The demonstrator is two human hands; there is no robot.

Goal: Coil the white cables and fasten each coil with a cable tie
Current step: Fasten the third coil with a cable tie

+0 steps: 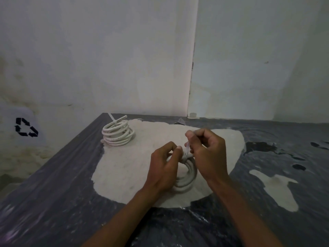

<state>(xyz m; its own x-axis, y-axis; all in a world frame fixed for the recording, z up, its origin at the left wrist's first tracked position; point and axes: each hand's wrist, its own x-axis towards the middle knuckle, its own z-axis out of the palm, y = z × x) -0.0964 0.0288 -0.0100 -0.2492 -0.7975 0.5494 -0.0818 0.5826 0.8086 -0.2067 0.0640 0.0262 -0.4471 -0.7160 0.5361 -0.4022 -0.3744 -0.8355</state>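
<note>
Two coils on tabletop (53,202): far coil (117,133) lies far left; near coil (187,175) centre, left hand (164,168) gripping it, right hand (207,154) fingers pinching cable tie (187,148). Risk: tie tail slips, loops spring loose.

A glossy, wrinkled dark grey plastic sheet (53,202) is seen spread over the table, and through a large worn gap at the centre a matt, pale, slightly rough surface (124,168) is exposed. The two round coils of white cable, one at upper left of the sheet (117,133) and one between the hands (188,177), are sheathed in smooth plastic with a faint sheen. The whitish painted wall (106,59) behind is shown matt, uneven and stained at the left.
</note>
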